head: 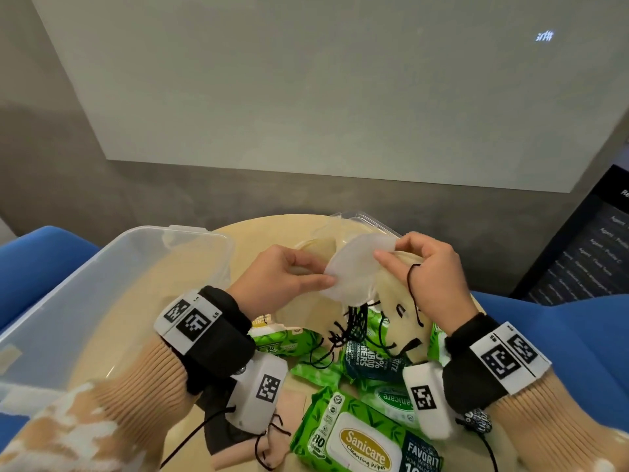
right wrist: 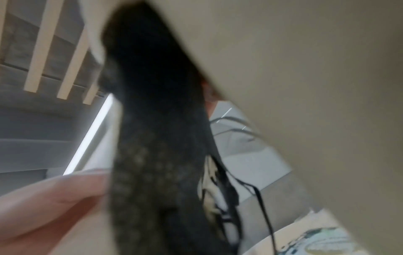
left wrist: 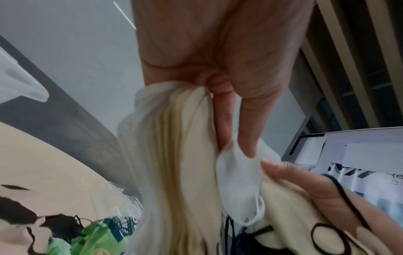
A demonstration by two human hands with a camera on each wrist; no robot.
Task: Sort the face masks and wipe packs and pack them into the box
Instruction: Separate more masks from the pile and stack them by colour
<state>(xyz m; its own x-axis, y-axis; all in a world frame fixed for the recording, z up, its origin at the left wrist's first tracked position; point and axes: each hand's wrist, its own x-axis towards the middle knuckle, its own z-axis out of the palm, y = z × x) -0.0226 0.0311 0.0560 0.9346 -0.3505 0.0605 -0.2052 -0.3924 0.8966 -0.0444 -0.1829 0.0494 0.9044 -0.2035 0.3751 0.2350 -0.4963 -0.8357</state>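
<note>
My left hand (head: 282, 274) has its fingers (left wrist: 224, 120) closed narrow on a white face mask (head: 350, 274), thumb pressed on its near edge, with a bunch of cream masks (left wrist: 174, 155) gathered in the same grip behind it. My right hand (head: 432, 270) pinches the far side of that white mask between thumb and forefinger, and a black ear loop (head: 412, 294) is hooked around its fingers. From the right wrist view I see only 1 fingertip beside a dark, blurred strip of fabric, so I cannot tell more of the grip from there.

Below my right hand hangs a cream mask (head: 401, 315) with black marks on it, and a tangle of black ear loops (head: 354, 321) trails down onto the pile underneath. All of this is held up above the round pale bench (head: 272, 233).

On the bench, under and near my wrists, lie several green wipe packs (head: 360, 434); the nearest reads "Sanicare Cleansing Wipes". A beige mask (head: 289, 420) and a dark one lie beside it, by my left wrist.

The clear plastic box (head: 85, 294) sits to my left, partly over the bench edge. A clear lid (head: 371, 223) lies at the far side of the bench, behind my hands. Blue seating (head: 561, 335) shows on both sides.
</note>
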